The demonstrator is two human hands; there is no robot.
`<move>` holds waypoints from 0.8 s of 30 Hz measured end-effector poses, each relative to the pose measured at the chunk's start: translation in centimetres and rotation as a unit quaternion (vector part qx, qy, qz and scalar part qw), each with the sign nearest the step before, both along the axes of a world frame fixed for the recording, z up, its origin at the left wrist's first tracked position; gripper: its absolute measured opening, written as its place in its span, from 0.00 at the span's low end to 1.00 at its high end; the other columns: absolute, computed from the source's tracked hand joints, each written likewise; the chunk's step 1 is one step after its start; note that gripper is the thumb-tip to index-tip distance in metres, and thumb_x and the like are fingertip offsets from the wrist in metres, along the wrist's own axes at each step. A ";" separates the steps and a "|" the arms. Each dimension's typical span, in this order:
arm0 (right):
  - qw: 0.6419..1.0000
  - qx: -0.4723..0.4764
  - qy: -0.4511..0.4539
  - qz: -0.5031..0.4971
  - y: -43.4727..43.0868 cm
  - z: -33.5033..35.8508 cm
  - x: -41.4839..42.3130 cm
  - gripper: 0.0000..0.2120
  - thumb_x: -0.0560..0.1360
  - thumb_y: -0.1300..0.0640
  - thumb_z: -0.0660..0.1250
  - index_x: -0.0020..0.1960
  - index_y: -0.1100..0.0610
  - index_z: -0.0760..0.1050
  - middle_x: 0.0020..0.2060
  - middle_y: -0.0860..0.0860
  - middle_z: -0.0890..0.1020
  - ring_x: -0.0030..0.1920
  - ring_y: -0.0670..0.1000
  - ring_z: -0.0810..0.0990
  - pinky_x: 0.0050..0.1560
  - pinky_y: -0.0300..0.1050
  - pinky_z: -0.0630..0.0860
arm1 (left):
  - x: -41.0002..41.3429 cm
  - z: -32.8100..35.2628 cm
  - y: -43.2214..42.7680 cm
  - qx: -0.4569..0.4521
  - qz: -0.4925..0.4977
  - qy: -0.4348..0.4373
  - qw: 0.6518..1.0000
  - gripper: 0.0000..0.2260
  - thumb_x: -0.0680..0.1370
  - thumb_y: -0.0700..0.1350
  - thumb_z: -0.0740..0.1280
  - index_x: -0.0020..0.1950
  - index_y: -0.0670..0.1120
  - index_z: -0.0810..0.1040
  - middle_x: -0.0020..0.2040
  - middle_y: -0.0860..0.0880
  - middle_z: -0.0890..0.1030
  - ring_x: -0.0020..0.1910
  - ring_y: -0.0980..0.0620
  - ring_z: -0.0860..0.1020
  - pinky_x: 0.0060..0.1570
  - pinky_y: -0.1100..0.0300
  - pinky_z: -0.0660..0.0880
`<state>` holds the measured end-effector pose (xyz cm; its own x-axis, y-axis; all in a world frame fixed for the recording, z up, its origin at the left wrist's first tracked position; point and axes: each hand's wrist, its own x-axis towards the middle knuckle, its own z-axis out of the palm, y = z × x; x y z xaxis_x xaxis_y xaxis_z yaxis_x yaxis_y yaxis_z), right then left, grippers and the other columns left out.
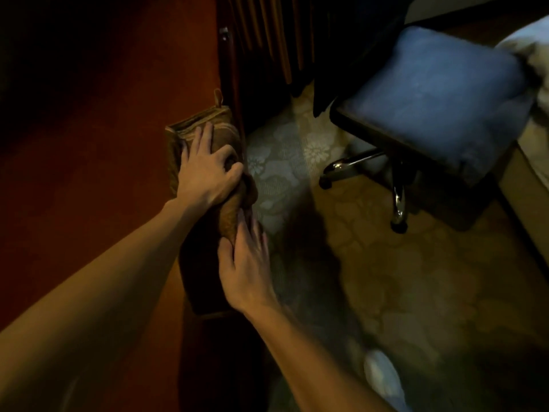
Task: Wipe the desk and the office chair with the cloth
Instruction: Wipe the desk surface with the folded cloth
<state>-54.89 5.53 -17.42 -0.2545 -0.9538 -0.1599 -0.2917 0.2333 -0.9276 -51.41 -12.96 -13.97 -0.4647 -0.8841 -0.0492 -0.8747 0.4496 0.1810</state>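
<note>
Left hand (208,171) presses the cloth (188,127) onto the bench (104,144) edge, thumb and forefinger pinching a fold. Right hand (246,263) grips the draped end below. Recommend holding it taut and sweeping along the edge. Cloth ribbed, brown, looped. Bench smooth reddish wood. Office chair (439,93) padded blue, well apart.

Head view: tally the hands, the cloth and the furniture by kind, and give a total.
Hands: 2, left hand and right hand, both on the cloth
Brown woven cloth: 1
Reddish-brown wooden desk: 1
Blue-cushioned office chair with chrome legs: 1
Total: 5
</note>
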 end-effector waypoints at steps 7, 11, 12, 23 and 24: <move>0.990 0.056 -0.127 -0.001 6.7 -0.7 2.2 0.28 0.84 0.42 0.48 0.81 0.41 0.43 0.81 0.44 0.51 0.80 0.45 0.47 0.80 0.53 0.50 | 1.9 0.4 6.7 0.010 0.000 -0.002 1.000 0.17 0.80 0.58 0.58 0.61 0.52 0.77 0.84 0.43 0.46 0.83 0.42 0.42 0.79 0.39 0.42; 0.987 0.062 -0.147 0.000 11.8 -1.1 3.4 0.29 0.82 0.37 0.46 0.81 0.39 0.43 0.81 0.42 0.50 0.80 0.45 0.47 0.80 0.54 0.51 | 3.1 0.3 11.7 0.011 -0.002 0.005 1.000 0.20 0.78 0.60 0.57 0.60 0.51 0.78 0.84 0.42 0.47 0.83 0.42 0.43 0.79 0.40 0.43; 0.985 0.064 -0.157 0.003 13.2 -1.2 3.6 0.29 0.83 0.37 0.46 0.81 0.40 0.44 0.81 0.42 0.50 0.80 0.46 0.48 0.80 0.55 0.52 | 3.4 0.3 13.2 0.009 -0.002 0.004 1.000 0.19 0.78 0.59 0.58 0.60 0.50 0.78 0.84 0.42 0.47 0.83 0.41 0.43 0.80 0.40 0.43; 0.995 0.076 -0.069 -0.008 26.6 -1.6 8.2 0.33 0.83 0.43 0.58 0.82 0.41 0.45 0.80 0.47 0.59 0.78 0.51 0.61 0.76 0.51 0.64 | 7.4 0.5 26.6 0.015 -0.001 0.009 1.000 0.13 0.80 0.55 0.63 0.58 0.49 0.79 0.84 0.43 0.46 0.82 0.42 0.41 0.79 0.40 0.44; 0.995 0.084 -0.045 -0.034 27.2 -1.8 9.0 0.32 0.83 0.47 0.58 0.82 0.41 0.46 0.79 0.48 0.62 0.76 0.52 0.65 0.73 0.51 0.67 | 7.8 0.5 27.7 0.017 -0.004 0.011 1.000 0.13 0.80 0.55 0.63 0.58 0.49 0.78 0.84 0.43 0.46 0.82 0.42 0.41 0.79 0.40 0.44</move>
<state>-45.90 32.73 -19.18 -0.2955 -0.8927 -0.3402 -0.1864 0.4032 -0.8959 -43.65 14.70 -13.45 -0.4725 -0.8786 -0.0698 -0.8671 0.4493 0.2151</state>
